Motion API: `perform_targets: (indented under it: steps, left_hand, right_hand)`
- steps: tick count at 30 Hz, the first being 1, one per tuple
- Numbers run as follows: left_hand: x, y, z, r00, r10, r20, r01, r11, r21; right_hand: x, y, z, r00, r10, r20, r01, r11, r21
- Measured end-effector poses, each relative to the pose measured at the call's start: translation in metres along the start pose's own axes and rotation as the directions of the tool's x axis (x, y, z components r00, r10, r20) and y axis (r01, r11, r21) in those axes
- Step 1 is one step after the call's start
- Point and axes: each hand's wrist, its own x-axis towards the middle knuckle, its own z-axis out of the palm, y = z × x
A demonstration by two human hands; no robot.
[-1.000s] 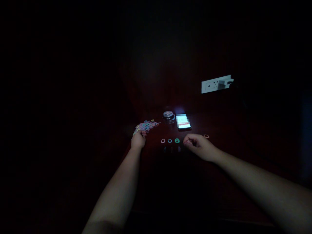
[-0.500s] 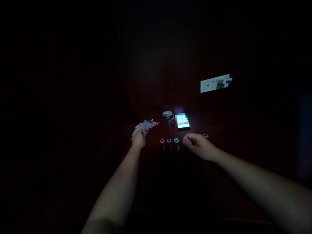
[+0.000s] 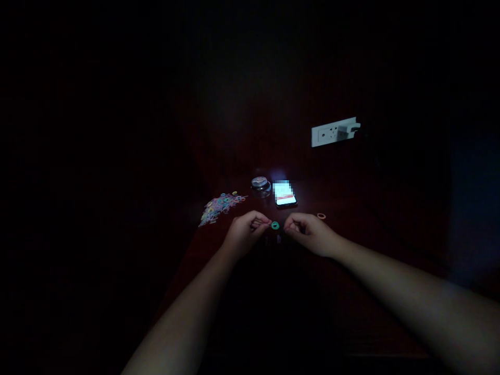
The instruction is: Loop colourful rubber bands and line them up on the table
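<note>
On the dark reddish desk (image 3: 207, 247), two bare hands face each other around a small green ring-shaped band (image 3: 275, 226). Left of that band, the left hand (image 3: 248, 229) has its thumb and fingertips brought narrowly together, the tips just beside the green one; whether they pinch something small cannot be told. To the right, the right hand (image 3: 310, 232) is half curled, with thumb and forefinger drawn close together near the green band, and again it is unclear whether anything sits between the tips.

Beyond the left hand and farther to the left lies a loose, spread-out heap of small multicoloured bands (image 3: 221, 205), with purple, yellow, green, blue and orange among them. A single orange ring-shaped band (image 3: 321, 216) lies apart from the heap, just beyond the right hand. Farther back than the green band stands a small clear round jar with a patterned lid (image 3: 259, 182), and just to its right is a phone with a brightly lit screen (image 3: 285, 194), part of which is pixelated. Faint pale marks (image 3: 278, 238) show on the near side of the green band, too dim to identify. Higher up at the right, a white wall socket panel (image 3: 323, 135) carries a white plug (image 3: 353, 127).
</note>
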Motion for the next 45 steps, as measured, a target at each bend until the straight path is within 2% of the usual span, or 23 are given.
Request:
perform_targets:
  steps: [3,7,10,14,19,22,26,29,35,40,45]
  left_hand:
    - [-0.006,0.015,0.009,0.998,0.022,0.06,-0.017,0.997,-0.081]
    - [-0.011,0.023,0.012,0.995,0.036,0.096,-0.021,0.988,-0.152]
    - [-0.012,0.025,0.013,0.994,0.039,0.1,-0.023,0.987,-0.161]
    - [-0.011,0.023,0.013,0.996,0.037,0.077,-0.026,0.989,-0.147]
    - [-0.01,0.016,0.013,0.99,0.045,0.135,-0.02,0.983,-0.183]
    - [-0.008,0.01,0.012,0.991,0.04,0.13,-0.02,0.988,-0.151]
    - [-0.006,0.006,0.009,0.99,0.083,0.117,-0.086,0.996,0.021]
    - [-0.007,0.008,0.006,0.977,0.122,0.174,-0.14,0.985,0.096]
    - [-0.007,0.01,0.006,0.975,0.096,0.202,-0.126,0.982,0.138]
    - [-0.007,0.008,0.007,0.976,0.068,0.207,-0.092,0.99,0.106]
    - [-0.009,0.012,0.007,0.958,0.128,0.256,-0.149,0.987,0.063]
  right_hand:
    - [0.001,0.003,0.0,1.0,-0.013,-0.014,0.013,0.999,0.041]
    - [0.001,0.004,0.002,1.0,-0.024,-0.008,0.024,0.997,0.067]
    - [-0.001,0.001,0.003,0.999,0.004,0.036,-0.007,0.998,0.07]
    - [-0.002,-0.001,0.001,0.999,0.001,0.032,-0.002,0.999,0.044]
    - [-0.002,-0.001,-0.001,1.0,-0.028,0.014,0.028,0.999,-0.027]
    - [-0.001,-0.001,-0.002,1.0,-0.028,-0.007,0.028,0.998,-0.057]
    - [-0.001,-0.002,-0.002,0.999,-0.027,-0.021,0.025,0.996,-0.088]
    - [0.0,-0.002,-0.002,0.999,-0.014,-0.03,0.011,0.995,-0.099]
    - [0.0,0.0,-0.003,0.998,-0.049,-0.042,0.044,0.994,-0.099]
    - [0.001,0.0,-0.003,0.999,-0.05,-0.021,0.049,0.998,-0.04]
    - [0.001,-0.002,-0.002,1.0,-0.008,0.01,0.007,0.997,0.075]
